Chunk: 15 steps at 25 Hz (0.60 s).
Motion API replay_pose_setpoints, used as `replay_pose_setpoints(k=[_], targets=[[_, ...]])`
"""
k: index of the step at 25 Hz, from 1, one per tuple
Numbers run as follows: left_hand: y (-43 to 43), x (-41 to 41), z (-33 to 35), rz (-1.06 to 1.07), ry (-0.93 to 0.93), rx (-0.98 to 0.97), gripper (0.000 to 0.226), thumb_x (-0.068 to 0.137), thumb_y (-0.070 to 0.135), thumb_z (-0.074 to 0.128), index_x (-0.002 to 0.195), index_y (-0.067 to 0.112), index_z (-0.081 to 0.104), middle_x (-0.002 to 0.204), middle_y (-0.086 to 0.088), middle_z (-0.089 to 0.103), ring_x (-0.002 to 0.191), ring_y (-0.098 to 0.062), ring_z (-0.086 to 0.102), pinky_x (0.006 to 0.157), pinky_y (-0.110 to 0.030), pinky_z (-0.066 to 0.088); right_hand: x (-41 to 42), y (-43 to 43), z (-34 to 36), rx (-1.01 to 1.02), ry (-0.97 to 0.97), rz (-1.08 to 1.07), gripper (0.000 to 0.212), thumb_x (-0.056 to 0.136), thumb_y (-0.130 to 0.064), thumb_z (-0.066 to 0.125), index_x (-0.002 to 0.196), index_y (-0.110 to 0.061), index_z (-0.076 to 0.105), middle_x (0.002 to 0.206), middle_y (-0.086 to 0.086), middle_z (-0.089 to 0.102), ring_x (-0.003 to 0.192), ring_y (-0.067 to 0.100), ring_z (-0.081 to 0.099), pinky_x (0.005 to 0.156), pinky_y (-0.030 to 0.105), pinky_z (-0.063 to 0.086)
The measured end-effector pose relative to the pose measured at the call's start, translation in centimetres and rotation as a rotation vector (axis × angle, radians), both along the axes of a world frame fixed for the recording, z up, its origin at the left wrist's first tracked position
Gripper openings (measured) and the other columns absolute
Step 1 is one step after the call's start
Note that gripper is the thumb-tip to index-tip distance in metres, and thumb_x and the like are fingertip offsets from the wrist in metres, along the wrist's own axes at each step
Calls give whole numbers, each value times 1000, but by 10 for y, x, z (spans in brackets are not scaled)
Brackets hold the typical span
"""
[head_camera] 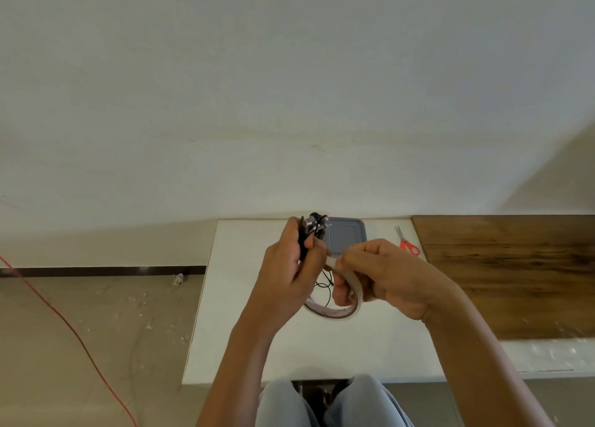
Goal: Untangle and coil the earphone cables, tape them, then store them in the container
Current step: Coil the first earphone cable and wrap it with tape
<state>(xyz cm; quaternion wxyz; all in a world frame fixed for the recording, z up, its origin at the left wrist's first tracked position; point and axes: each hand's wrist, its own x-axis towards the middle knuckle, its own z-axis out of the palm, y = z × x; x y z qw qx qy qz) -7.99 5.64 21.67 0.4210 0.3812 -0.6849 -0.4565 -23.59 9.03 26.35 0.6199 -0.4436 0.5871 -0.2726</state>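
Presently | coiled earphones (pixel 314 227) gripped mid-bundle by left hand (pixel 289 265) | judged light, limp, springy | tape roll (pixel 335 314) held, end pinched, by right hand (pixel 386 272)

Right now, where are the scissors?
In the head view, the red-handled scissors lie at the far right of the white table, between the grey container and the wooden board, beyond the right hand.

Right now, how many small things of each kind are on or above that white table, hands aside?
Earphone bundle: 1, gripped by the left hand
Tape roll: 1, held by the right hand
Grey container: 1
Red-handled scissors: 1
Total: 4
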Motion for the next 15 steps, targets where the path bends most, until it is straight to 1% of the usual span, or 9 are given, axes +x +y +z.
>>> replay_pose_setpoints(k=[2,3,5,6,8,10,12,13,15], targets=[[-4,2,-4,10,31,26,21,97,34,51,83,21,42,71,-4,62,62,-21,57,57,-30,48,1,0,2,48,-213,-141,33,93,-7,46,66,-6,64,65,11,65,62,21,61,65,30,56],[-6,3,-5,17,60,56,23,94,43,50,85,22,45,71,3,63,66,-14,61,58,-26,48,1,-1,2,63,-290,-200,33,93,-6,45,66,-4,63,64,12,64,61,22,61,65,32,58],[-6,5,-10,26,110,81,33,88,57,48,87,25,47,69,12,62,66,-9,59,61,-23,45,3,0,2,71,-336,-209,36,94,-5,42,66,-5,65,66,12,65,62,22,63,66,34,58],[-7,6,-12,33,111,74,32,86,61,49,85,29,47,68,14,60,65,-13,56,62,-27,45,3,0,0,67,-309,-163,39,94,-6,41,66,-7,67,69,12,67,64,22,64,68,33,56],[-8,7,-12,43,101,46,20,85,55,52,77,39,43,68,16,57,65,-19,53,65,-33,45,4,0,-2,54,-234,-64,43,95,-10,37,67,-13,71,69,9,69,66,18,65,73,31,52],[-9,9,-10,37,112,31,17,84,48,55,74,44,42,67,14,55,65,-14,52,65,-36,46,4,-1,-4,63,-217,-49,44,95,-12,36,66,-15,70,64,5,65,61,15,61,75,31,48],[-11,10,-8,34,138,48,22,82,47,59,72,39,41,66,10,50,65,-17,48,65,-44,45,5,-2,-5,76,-270,-78,45,93,-9,35,63,-15,69,58,3,59,57,15,56,74,33,44],[-11,11,-8,36,159,69,25,80,46,61,72,33,40,67,4,48,65,-21,45,65,-44,44,6,-2,-7,78,-307,-92,45,92,-7,34,63,-14,69,56,3,56,56,15,54,73,33,44],[-11,12,-8,36,213,109,32,77,43,65,73,25,38,68,-5,44,65,-22,41,64,-36,44,6,-2,-8,63,-366,-101,43,91,-4,36,65,-11,70,54,2,52,56,15,53,71,32,46]])
